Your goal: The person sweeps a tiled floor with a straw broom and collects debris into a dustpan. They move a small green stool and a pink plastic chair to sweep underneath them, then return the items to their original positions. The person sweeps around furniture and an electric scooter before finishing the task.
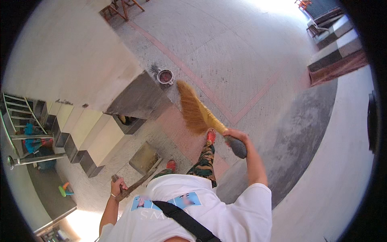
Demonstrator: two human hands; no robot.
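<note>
Here, your right hand [238,136] has its fingers wrapped round the broom [188,105], whose soft, straw-coloured bristles fan out over the gritty concrete floor [242,52] ahead of your foot, its handle ending in a smooth grey bulb. Your left hand [118,187] clenches the rough wooden stick of the dustpan [144,156], a flat, squarish scoop near your other foot. A round pot [165,76] stands just beside the bristle tips.

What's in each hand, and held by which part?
Right hand: the broom, by its handle. Left hand: the dustpan, by its handle's upper end.
</note>
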